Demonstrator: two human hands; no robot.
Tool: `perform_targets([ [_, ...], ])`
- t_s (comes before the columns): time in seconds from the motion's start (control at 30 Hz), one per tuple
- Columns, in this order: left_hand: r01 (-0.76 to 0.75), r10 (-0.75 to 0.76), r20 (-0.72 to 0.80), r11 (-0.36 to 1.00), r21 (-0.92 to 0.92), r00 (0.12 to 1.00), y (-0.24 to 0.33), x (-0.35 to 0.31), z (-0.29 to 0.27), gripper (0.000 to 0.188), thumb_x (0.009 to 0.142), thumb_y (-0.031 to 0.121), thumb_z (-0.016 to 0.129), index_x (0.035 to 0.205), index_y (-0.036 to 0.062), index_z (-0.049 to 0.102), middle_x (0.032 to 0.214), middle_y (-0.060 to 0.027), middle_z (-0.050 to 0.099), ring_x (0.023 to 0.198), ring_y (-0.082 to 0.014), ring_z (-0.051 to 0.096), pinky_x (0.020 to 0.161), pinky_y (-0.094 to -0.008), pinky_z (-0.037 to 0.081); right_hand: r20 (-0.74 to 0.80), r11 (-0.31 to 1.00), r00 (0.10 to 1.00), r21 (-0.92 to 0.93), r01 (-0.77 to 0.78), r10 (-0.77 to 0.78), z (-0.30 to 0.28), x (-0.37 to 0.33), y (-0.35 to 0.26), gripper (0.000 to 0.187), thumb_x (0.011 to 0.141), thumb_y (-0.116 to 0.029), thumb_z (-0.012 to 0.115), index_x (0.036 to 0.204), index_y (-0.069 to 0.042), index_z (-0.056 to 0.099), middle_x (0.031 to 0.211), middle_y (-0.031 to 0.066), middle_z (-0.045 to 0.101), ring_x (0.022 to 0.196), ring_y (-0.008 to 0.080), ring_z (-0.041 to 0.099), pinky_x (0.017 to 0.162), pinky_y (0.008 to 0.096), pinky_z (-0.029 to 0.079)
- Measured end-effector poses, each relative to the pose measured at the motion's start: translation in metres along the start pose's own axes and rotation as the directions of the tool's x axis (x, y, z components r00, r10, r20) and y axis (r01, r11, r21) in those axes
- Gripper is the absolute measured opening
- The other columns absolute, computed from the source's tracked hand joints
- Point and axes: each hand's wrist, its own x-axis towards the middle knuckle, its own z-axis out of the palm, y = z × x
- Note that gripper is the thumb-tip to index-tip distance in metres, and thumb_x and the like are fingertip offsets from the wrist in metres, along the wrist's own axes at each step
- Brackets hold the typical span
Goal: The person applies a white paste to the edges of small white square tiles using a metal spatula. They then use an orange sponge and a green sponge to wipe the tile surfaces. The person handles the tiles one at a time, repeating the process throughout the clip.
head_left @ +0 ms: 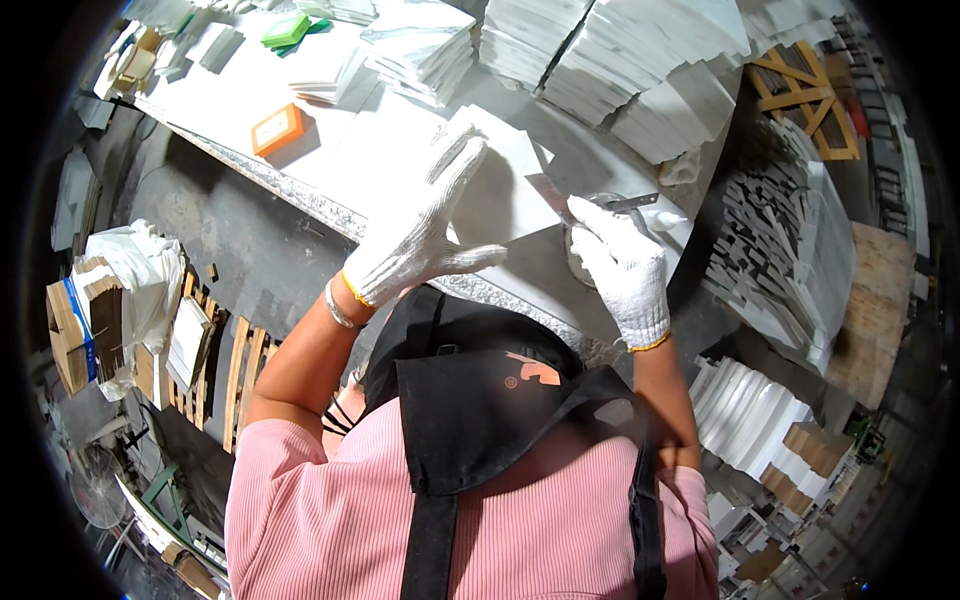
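Note:
My left hand [425,220], in a white knit glove, lies along the left side of a white square tile [505,185]. Its fingers are stretched out, with the thumb apart near the tile's lower edge. On the tile's right side, my right hand [625,265], gloved alike, has its fingers closed together. A thin brownish strip [546,190] shows just beyond those fingertips; whether they grip it is unclear. Behind the right hand, a flat metal piece with holes [635,202] sticks out over a round object mostly hidden by the glove.
Stacks of marbled tiles [640,60] stand along the table's far side. An orange box [277,130] and a green block [286,30] are at the left on the white tabletop [345,165]. Stone strips [760,240] fill a pile at right; wooden pallets [245,375] lie lower left.

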Motion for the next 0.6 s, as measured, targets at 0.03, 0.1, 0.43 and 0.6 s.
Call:
perform_targets([
  [0.03,-0.01,0.01,-0.002,1.0,0.006,1.0,0.0,0.001,0.001,0.1,0.075,0.041,0.086,0.151,-0.0005,0.037,0.155,-0.025,0.037,0.145,-0.0429,0.035,0.119,-0.0501,0.032,0.0,0.998,1.0,0.05,-0.022,0.022,0.003,-0.001,-0.003,0.031,0.09,-0.001,0.068,0.12,0.0,0.072,0.093,0.0078,0.073,0.076,0.0111,0.067,0.072,0.0254,0.054],
  [0.1,-0.01,0.01,0.004,1.0,0.007,1.0,0.001,0.002,0.0,0.1,0.075,0.041,0.087,0.151,-0.0005,0.037,0.155,-0.0249,0.037,0.145,-0.0426,0.035,0.119,-0.05,0.031,0.004,0.986,0.998,0.15,-0.067,0.067,0.011,-0.001,-0.011,0.03,0.089,-0.001,0.069,0.119,-0.002,0.073,0.086,0.0054,0.071,0.071,0.01,0.064,0.066,0.0255,0.052],
  [0.43,0.001,-0.001,-0.01,1.0,-0.005,1.0,-0.006,0.001,0.004,0.102,0.071,0.046,0.087,0.15,-0.0004,0.041,0.155,-0.0252,0.04,0.145,-0.0441,0.035,0.12,-0.0512,0.029,0.084,0.846,0.944,0.424,-0.323,0.318,-0.006,0.018,-0.002,0.033,0.095,-0.001,0.062,0.128,0.001,0.067,0.105,0.006,0.074,0.078,0.0057,0.064,0.069,0.0192,0.051],
  [0.6,0.011,-0.011,0.007,1.0,0.01,1.0,-0.005,0.002,0.002,0.102,0.07,0.045,0.087,0.149,0.0002,0.041,0.154,-0.0255,0.04,0.144,-0.0443,0.036,0.119,-0.0513,0.031,0.088,0.922,0.98,0.333,-0.198,0.179,0.009,0.009,-0.002,0.031,0.093,-0.001,0.064,0.123,-0.001,0.071,0.094,0.0033,0.073,0.072,0.0058,0.062,0.064,0.0211,0.05],
])
